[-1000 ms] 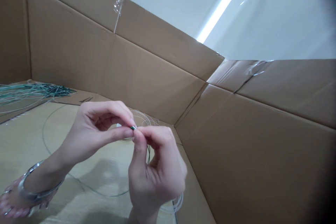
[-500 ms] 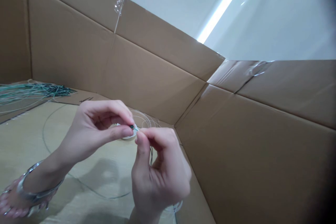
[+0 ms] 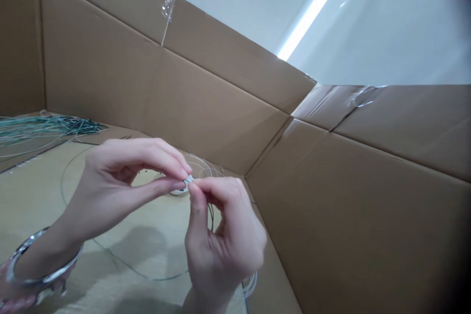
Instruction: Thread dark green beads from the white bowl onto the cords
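In front of me my left hand [image 3: 127,196] pinches with thumb and forefinger at a thin green wire [image 3: 188,180]. Only a short pale green bit shows between the fingertips. My right hand [image 3: 226,230] pinches the same wire just to the right, its thumb and forefinger pressed together and the other fingers curled. The fingertips of both hands nearly meet. A long thin wire loop [image 3: 138,273] curves over the board below, and one end of it passes out of sight behind my right hand. A bracelet [image 3: 44,282] circles my left wrist.
A bundle of green wires [image 3: 51,127] lies at the back left. Behind my fingertips are a small white round dish [image 3: 178,192], partly hidden, and coiled pale wires [image 3: 206,164]. Cardboard walls [image 3: 221,113] enclose the pale board [image 3: 154,216]. White wire loops [image 3: 250,284] lie by my right wrist.
My left hand has shifted slightly left at the wrist, and its fingers have straightened. The dark green bit at its fingertips no longer shows. My right hand has barely moved.
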### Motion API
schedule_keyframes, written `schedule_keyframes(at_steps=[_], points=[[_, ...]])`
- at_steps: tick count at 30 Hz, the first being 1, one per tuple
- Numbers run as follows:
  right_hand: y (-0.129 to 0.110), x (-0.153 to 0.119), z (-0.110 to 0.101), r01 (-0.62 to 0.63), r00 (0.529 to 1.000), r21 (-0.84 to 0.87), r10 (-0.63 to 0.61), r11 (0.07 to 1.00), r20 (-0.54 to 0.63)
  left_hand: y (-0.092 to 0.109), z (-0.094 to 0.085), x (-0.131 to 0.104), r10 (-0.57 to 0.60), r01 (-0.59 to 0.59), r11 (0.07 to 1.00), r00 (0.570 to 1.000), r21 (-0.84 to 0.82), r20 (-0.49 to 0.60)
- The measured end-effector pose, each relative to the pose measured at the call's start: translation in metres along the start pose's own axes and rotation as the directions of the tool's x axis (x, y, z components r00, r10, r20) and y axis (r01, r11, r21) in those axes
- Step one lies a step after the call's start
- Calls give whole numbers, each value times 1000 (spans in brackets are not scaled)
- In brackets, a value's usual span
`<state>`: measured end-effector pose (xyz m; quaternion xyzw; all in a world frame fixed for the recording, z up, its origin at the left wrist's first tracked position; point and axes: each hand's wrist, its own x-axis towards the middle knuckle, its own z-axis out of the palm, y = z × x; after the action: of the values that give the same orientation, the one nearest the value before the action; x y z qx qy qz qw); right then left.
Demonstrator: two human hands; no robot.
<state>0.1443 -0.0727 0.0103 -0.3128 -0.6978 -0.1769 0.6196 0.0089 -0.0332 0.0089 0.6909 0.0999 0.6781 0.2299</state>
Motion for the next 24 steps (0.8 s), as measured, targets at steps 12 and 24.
schedule_keyframes(at_steps=[12, 24], points=[[5, -1, 6, -36, 999, 92, 33, 995, 35, 2, -4, -1, -114, 114, 993, 993, 28, -7], [5, -6, 14, -99, 993, 178, 108, 979, -42, 3, 1, 5, -277, 279, 955, 960, -97, 35]])
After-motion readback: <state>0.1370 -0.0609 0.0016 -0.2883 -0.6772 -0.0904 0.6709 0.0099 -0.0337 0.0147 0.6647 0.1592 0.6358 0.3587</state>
